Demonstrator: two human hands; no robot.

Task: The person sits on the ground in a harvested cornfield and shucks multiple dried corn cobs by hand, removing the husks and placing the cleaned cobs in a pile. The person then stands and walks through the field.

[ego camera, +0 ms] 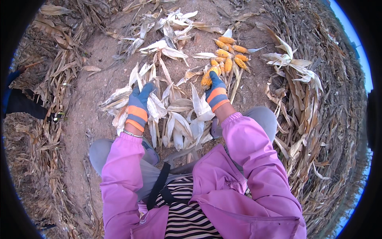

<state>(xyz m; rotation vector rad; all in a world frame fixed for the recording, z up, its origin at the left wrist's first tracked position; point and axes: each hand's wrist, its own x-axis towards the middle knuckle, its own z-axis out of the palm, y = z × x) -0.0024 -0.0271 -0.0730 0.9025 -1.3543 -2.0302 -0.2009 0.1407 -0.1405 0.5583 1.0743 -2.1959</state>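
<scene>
My right hand [216, 91], in a blue and orange work glove, grips a yellow husked corn ear [206, 79] at the near edge of a small pile of corn ears [228, 53]. My left hand [139, 103], gloved alike, lies against a bunch of dry corn husks [118, 97]. Its fingers are partly hidden, so whether they close on a husk does not show. Between the hands and my feet, pale loose husks [179, 128] cover the soil.
More shed husks [171, 33] lie ahead on the bare soil [86, 119]. Rows of dry corn stalks [301, 119] run along the right, with others [50, 143] on the left. At the far left edge, another person's dark-clothed leg [25, 103] shows.
</scene>
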